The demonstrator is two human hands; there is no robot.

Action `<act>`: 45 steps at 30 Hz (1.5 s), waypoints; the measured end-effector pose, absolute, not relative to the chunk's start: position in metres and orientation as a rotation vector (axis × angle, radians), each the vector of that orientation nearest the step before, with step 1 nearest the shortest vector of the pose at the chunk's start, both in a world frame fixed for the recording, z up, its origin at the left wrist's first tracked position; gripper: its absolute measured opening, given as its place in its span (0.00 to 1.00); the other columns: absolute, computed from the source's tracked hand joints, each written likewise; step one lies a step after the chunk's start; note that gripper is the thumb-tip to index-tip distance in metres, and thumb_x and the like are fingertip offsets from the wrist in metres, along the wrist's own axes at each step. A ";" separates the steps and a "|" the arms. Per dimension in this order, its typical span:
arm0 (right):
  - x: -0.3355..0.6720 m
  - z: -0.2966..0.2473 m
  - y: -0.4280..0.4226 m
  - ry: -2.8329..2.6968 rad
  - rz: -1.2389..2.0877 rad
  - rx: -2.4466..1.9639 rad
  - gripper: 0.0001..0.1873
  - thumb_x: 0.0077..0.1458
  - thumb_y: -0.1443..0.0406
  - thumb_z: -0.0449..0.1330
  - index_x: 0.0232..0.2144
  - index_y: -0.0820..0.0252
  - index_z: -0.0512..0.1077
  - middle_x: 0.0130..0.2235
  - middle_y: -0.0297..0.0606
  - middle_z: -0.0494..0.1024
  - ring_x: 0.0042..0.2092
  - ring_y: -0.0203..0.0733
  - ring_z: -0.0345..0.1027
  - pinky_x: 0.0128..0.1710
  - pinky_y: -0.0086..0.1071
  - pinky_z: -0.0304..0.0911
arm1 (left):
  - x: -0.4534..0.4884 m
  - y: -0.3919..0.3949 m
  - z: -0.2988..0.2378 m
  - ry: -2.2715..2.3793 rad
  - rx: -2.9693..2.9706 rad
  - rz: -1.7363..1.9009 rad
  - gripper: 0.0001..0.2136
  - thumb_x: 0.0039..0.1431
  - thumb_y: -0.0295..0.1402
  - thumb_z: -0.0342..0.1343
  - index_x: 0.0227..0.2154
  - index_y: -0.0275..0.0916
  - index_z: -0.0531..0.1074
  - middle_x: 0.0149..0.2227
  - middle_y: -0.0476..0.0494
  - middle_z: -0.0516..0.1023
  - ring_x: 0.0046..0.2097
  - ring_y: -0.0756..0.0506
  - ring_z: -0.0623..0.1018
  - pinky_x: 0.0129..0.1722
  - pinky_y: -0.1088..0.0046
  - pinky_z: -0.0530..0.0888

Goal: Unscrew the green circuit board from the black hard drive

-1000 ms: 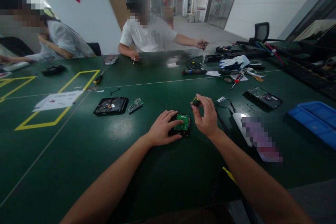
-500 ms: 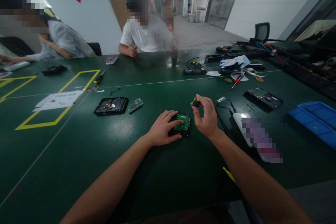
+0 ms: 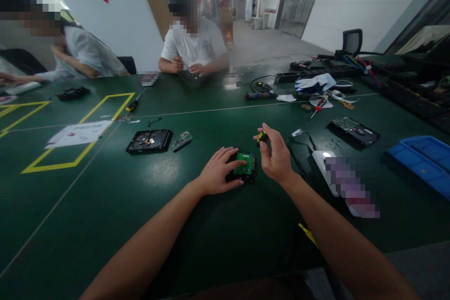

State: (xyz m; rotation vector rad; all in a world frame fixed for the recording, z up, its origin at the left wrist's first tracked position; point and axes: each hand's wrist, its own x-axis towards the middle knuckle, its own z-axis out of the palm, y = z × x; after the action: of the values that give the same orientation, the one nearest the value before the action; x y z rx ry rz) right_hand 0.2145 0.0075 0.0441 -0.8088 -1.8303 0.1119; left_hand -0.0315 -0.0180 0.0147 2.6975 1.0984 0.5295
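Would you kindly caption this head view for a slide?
Left hand rests on a hard drive on the green table; right hand grips a screwdriver beside it.

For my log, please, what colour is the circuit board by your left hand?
Green; the circuit board on the hard drive, best in head view.

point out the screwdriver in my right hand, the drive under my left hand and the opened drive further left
screwdriver (image 3: 261,137): head view, on its yellow-and-black handle.
hard drive (image 3: 245,167): head view, on its green circuit board.
opened drive (image 3: 149,141): head view, on the middle of its black case.
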 end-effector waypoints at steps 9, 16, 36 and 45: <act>0.218 0.047 0.008 -1.910 0.158 -0.750 0.29 0.71 0.68 0.51 0.70 0.47 0.57 0.58 0.46 0.73 0.51 0.47 0.76 0.54 0.51 0.74 | -0.031 -0.019 0.017 1.107 2.702 0.510 0.30 0.61 0.55 0.61 0.63 0.50 0.69 0.73 0.40 0.56 0.72 0.30 0.59 0.71 0.39 0.56; 0.217 0.046 0.009 -1.881 -0.013 -0.836 0.32 0.67 0.66 0.59 0.69 0.42 0.60 0.50 0.43 0.74 0.49 0.50 0.72 0.48 0.49 0.75 | -0.031 -0.018 0.016 1.092 2.694 0.533 0.30 0.60 0.54 0.62 0.63 0.51 0.70 0.72 0.40 0.58 0.72 0.29 0.60 0.70 0.38 0.56; 0.213 0.053 0.005 -1.864 -0.033 -0.818 0.31 0.67 0.67 0.59 0.69 0.46 0.61 0.55 0.45 0.75 0.54 0.51 0.73 0.53 0.51 0.75 | -0.032 -0.018 0.014 1.098 2.685 0.549 0.31 0.59 0.54 0.63 0.63 0.51 0.70 0.72 0.41 0.58 0.72 0.29 0.60 0.71 0.38 0.56; 0.212 0.052 0.005 -1.816 -0.084 -0.858 0.27 0.63 0.65 0.65 0.62 0.46 0.67 0.49 0.43 0.75 0.48 0.50 0.74 0.46 0.48 0.77 | -0.031 -0.018 0.016 1.099 2.706 0.529 0.31 0.60 0.54 0.62 0.64 0.51 0.69 0.72 0.40 0.58 0.72 0.30 0.59 0.71 0.39 0.55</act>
State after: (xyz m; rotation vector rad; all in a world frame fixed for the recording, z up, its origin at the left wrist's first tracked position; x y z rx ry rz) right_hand 0.2121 0.0049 0.0522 -0.8578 -1.8157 -0.0839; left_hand -0.0311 -0.0183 0.0157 2.7057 1.0987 0.5287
